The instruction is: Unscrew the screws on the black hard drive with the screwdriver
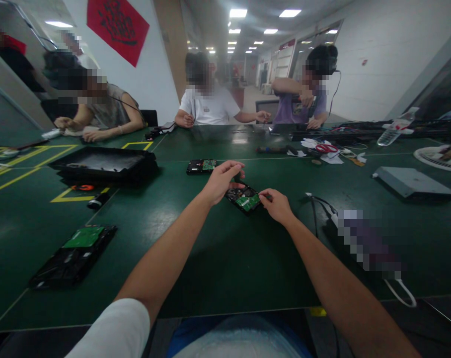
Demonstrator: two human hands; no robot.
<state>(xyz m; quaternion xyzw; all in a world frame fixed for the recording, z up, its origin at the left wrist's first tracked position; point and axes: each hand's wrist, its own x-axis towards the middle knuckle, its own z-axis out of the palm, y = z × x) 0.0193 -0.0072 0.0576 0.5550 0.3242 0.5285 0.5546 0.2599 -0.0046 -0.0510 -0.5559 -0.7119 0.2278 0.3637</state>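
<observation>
Just below the fingers of the left hand (pixel 222 184) and up against those of the right hand (pixel 277 205): black unit (pixel 243 197) on the table (pixel 218 263), green board (pixel 249 202) facing up. Key relation: unit lies below and slightly right of the left fingertips, directly left of the right ones. Right hand looks nearer, touching the right corner; left is over the far-left part, hiding some of it. Long axis looks diagonal, far left to near right, green-board end pointing near right; far end partly covered, so that's a judgement. Left fingers closed around a dark tool (pixel 239 176), handle-like; tip not readable, contact with the unit can't be confirmed. Right fingers bunched at the unit's edge; gripping or just steadying, can't tell. Left of the left fingers, a bit farther out: second unit (pixel 200 166), green board up too. Well left of both hands' fingers, nearer the wearer: third unit (pixel 73 253). Well right of the right fingers: grey metal box (pixel 413 182).
</observation>
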